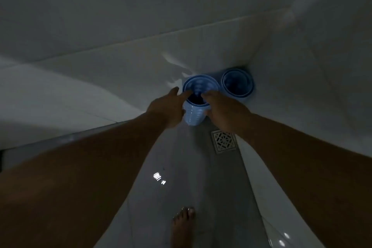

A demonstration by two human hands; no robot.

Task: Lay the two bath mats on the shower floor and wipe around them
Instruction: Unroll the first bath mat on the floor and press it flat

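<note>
Two blue bath mats stand rolled up as upright tubes in the dim far corner of the shower. The nearer rolled mat (194,115) is between my hands. My left hand (167,106) grips its left side with fingers hooked over the top rim. My right hand (221,106) grips its right side, fingers also over the rim. The second rolled mat (237,83) stands untouched against the corner, just right of the first.
A square metal floor drain (224,141) lies just below my right hand. The wet grey shower floor (181,167) runs toward me, with my bare foot (182,225) on it. White tiled walls (120,66) close in on the left, back and right.
</note>
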